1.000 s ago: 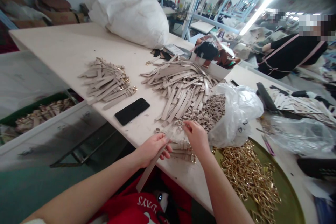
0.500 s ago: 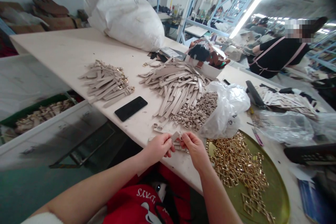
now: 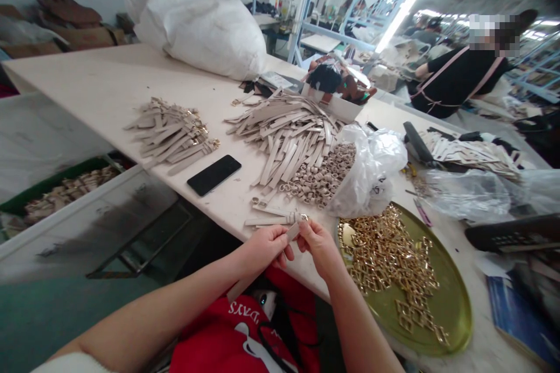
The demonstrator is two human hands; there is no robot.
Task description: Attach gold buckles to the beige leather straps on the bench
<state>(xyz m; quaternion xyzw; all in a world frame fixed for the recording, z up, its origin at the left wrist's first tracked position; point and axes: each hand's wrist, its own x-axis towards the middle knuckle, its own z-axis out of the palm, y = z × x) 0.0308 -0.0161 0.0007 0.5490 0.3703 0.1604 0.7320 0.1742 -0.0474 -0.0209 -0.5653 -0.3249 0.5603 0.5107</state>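
Observation:
My left hand is closed round a long beige strap that runs down past the table edge toward my lap. My right hand pinches the strap's upper end, its fingers pressed together, with something small at the tip that I cannot make out. Both hands hover at the near edge of the table. Just beyond them lie a few finished straps and a heap of small beige loops spilling from a clear plastic bag. A round tray of gold buckles sits right of my right hand.
A big pile of beige straps and a smaller pile with buckles lie farther back. A black phone rests between them. A large white sack stands at the far side. A person in black works at the right.
My hands drew back from the loop heap to the table's near edge and came together on the strap. The view shifted so the tray lies further into sight.

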